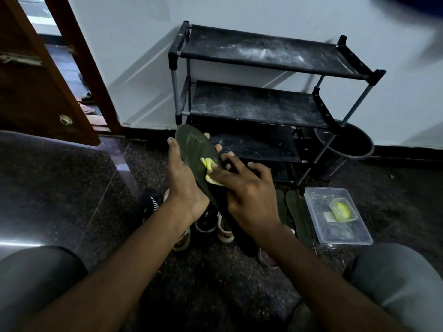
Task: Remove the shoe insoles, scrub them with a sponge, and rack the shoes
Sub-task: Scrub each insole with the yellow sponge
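grips insole [191,149] in left hand [184,178], fingers wrapped round its edges. presses sponge [209,164] onto its middle under right hand [249,195], fingers nearly straight. runs lengthwise from heel between the wrists to toe beyond left fingertips [206,135]; likely calls for strokes along that line.

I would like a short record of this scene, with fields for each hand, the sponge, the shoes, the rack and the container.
left hand: holds the dark insole, thumb on one edge, fingers on the other
right hand: fingers press the yellow sponge on the insole
shoes: on the floor below the hands
spare insoles: on the floor beside the clear container
clear container: on the floor, a yellow-green item inside
shoe rack: black, three dusty shelves, against the wall
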